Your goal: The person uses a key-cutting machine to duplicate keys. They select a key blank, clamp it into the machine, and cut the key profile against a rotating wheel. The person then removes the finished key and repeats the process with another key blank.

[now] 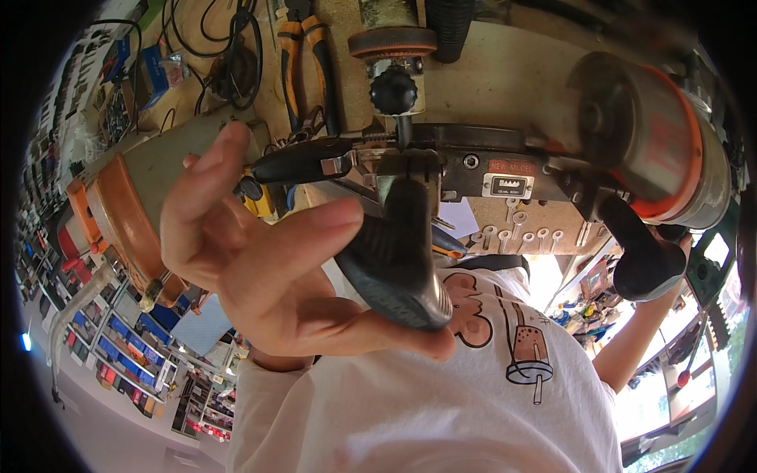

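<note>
"Workshop first: seeing what around the rim?"
"Seeing crowded shelves with blue bins [138, 347] at eight o'clock, and a tan workbench [505, 75] stretching along twelve to one."
"Noticing what on top of it?"
"Noticing orange-and-black pliers [290, 71] at eleven, beside tangled black cables [256, 67], and a thick round wheel [392, 43] at twelve with a black knob [393, 91] just below. Also catching a drum with an orange band [654, 142] between two and three, and small keys [518, 222] showing near three."
"Finding the left hand [272, 272] where?"
"Finding it near the centre, toward nine. Spreading its fingers [219, 154] about half open, with one touching the lower end of a black handle [400, 268] from underneath and another resting close beside its upper part. Unable to tell whether gripping or only steadying."
"Placing that handle where?"
"Placing it right at the centre, pointing toward six from a dark metal machine [461, 177]."
"Seeing the right hand [685, 243] too?"
"Seeing only a sliver at three, behind a second black handle [650, 272], with a bare forearm [645, 339] reaching up from four. Unable to tell the spread of its fingers or their hold on anything."
</note>
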A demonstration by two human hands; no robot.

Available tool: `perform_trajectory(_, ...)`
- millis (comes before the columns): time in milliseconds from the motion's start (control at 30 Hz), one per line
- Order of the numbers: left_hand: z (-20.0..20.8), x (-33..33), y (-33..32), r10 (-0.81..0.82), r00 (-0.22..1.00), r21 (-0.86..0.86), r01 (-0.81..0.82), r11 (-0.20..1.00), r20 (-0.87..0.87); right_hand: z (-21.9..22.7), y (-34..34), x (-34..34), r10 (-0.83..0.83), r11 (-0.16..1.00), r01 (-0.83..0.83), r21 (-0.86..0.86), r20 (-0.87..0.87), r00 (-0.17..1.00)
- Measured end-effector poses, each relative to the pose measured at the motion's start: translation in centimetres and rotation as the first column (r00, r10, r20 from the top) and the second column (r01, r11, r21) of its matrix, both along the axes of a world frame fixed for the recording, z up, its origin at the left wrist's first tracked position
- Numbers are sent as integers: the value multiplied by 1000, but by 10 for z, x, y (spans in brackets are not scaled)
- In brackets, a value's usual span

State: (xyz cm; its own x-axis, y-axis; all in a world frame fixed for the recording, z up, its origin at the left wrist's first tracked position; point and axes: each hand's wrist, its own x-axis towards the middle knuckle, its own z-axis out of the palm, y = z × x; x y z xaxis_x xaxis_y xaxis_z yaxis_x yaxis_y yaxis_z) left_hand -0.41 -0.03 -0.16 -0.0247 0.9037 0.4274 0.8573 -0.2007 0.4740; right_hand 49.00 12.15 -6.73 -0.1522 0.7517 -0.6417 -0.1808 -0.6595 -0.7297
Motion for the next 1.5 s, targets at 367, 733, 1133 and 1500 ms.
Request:
perform_trajectory(367, 0, -3, 3, -36, 999, 3, 36, 999, -28, 14, 14, -2, -48, 998, 52, -19, 167, 985)
perform_trajectory(733, 0, -1, -1, -30, 999, 30, 31, 999, -17, 15, 29, -4, 46, 999, -39, -30, 295, 954)
perform_trajectory(1133, 1, -6, -3, -35, 999, 11, 35, 999, -4, 5, 10, 7, 26, 999, -23, -25, 123, 992)
perform_trajectory(1500, 1, -2, -2, -2, 1000, 5, 2, 1000, 9, 17, 28, -11, -30, 994, 71, -80, 426, 904)
